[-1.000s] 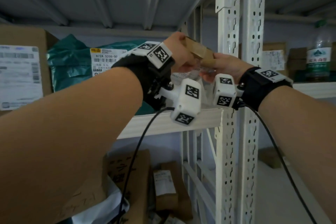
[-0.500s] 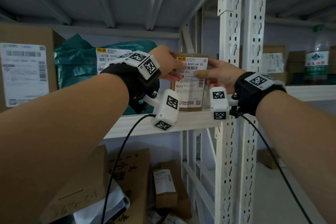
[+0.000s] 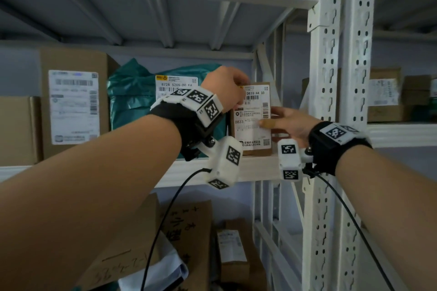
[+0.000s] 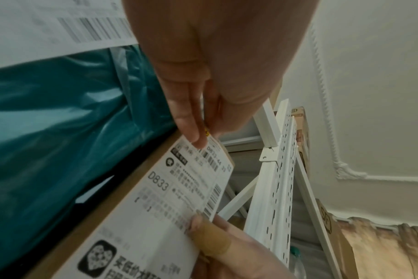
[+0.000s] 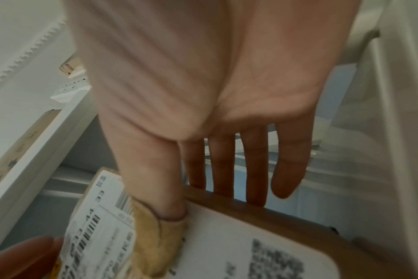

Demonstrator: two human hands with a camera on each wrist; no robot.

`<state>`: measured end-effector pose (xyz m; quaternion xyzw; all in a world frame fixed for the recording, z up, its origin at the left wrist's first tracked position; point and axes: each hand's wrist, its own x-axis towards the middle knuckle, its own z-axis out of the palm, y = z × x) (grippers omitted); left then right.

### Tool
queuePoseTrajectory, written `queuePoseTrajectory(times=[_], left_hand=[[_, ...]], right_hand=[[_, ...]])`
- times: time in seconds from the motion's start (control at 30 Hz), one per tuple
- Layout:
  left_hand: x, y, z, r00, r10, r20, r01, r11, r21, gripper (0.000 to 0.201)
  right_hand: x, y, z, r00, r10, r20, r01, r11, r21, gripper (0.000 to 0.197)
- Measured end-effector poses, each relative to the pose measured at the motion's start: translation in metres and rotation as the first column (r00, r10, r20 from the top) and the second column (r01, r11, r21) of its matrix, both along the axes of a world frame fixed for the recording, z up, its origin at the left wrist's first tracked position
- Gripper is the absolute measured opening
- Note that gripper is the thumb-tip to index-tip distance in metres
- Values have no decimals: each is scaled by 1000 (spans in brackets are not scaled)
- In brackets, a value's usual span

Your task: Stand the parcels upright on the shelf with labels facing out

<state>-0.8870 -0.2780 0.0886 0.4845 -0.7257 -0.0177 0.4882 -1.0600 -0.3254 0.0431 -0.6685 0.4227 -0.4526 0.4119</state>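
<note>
A small brown parcel [image 3: 250, 134] with a white D833 label stands upright on the shelf board [image 3: 255, 168], label facing out, beside a teal bag parcel [image 3: 132, 101]. My left hand [image 3: 240, 98] pinches its top left corner; in the left wrist view the fingertips [image 4: 193, 136] sit on the label's upper edge of the parcel [image 4: 155, 207]. My right hand [image 3: 272, 121] holds the parcel's right side. Its bandaged thumb [image 5: 160, 226] presses on the label of the parcel [image 5: 239, 236], and the straight fingers [image 5: 255, 169] reach behind the edge.
A large cardboard box [image 3: 73, 106] with a label stands left of the teal bag. The white perforated upright [image 3: 324, 101] rises just right of the small parcel. More boxes [image 3: 383, 97] fill the neighbouring bay, and cartons [image 3: 189, 231] lie on the level below.
The small parcel was held up tilted with its label hidden; both hands turned it label-out and lowered it until it stands on the shelf board.
</note>
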Motion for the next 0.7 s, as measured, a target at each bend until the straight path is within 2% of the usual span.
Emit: queuePoseTrajectory(times=[0.2, 0.5, 0.6, 0.63, 0.7], left_hand=[[5, 2, -7, 988, 110, 108, -95, 986, -140, 26], [6, -1, -15, 982, 81, 172, -49, 981, -186, 22], [4, -2, -18, 974, 78, 212, -28, 972, -231, 21], [3, -4, -18, 971, 85, 225, -23, 964, -265, 21], [1, -4, -20, 979, 85, 188, -25, 953, -301, 19]], right_hand=[[4, 0, -4, 1000, -4, -1, 4, 1000, 7, 60], [8, 6, -9, 1000, -5, -16, 6, 999, 32, 88], [13, 6, -9, 985, -142, 102, 153, 983, -102, 111], [17, 9, -7, 971, -184, 155, 210, 962, -175, 106], [23, 14, -3, 931, -276, 238, 344, 880, -327, 82]])
